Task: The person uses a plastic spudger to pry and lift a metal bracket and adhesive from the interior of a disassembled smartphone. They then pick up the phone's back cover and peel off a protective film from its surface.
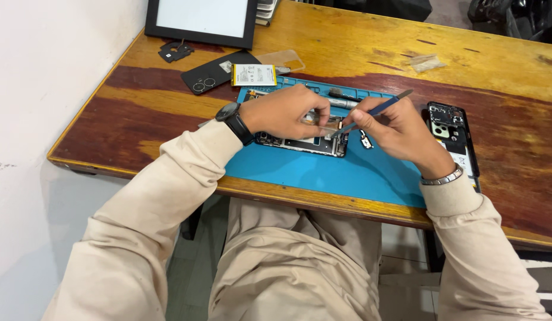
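The opened phone (302, 141) lies on the blue mat (347, 172) — left hand (285, 113) rests on it, fingers curled together on its upper edge. The right hand (395, 128) pinches a blue-handled spudger (374, 110) — tip at the phone's corner. A battery (253, 75) lies beyond.

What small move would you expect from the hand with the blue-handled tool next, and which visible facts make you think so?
Probably a gentle levering of the tool tip under a part. The right hand holds the blue-handled tool with its tip at the upper edge of the opened phone on the blue mat, while the left hand steadies the phone there.
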